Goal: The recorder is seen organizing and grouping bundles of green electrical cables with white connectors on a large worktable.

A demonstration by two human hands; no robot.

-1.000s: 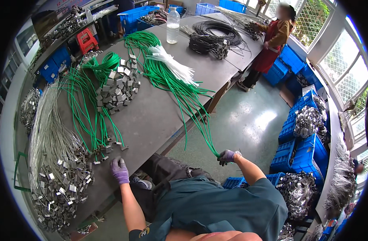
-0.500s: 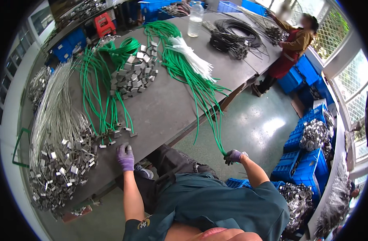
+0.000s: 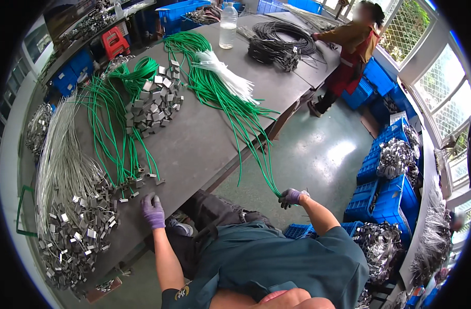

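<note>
My right hand (image 3: 293,198), in a purple-and-grey glove, is closed round the ends of several green cables (image 3: 265,167) off the table's right edge. These cables run back to a long green bundle on the table, with a bunch of thin white strips (image 3: 228,77) lying across it. My left hand (image 3: 153,211), gloved too, rests at the near table edge with fingers stretched out and nothing in them. Close to it lie the small metal ends of another group of green cables (image 3: 112,139). Beyond these is a heap of square metal pieces (image 3: 155,100) on a coiled green bundle.
Clear wires (image 3: 65,149) with a heap of metal tags (image 3: 83,226) cover the table's left end. Black coiled cables (image 3: 282,44) and a clear bottle (image 3: 228,26) stand farther back. A co-worker (image 3: 349,49) works at the far right. Blue crates (image 3: 395,198) line the right side.
The whole view has shifted slightly, moving the table's things leftward in the picture. The co-worker's raised arm has come down toward the table. My right hand keeps hold of the green cables.
</note>
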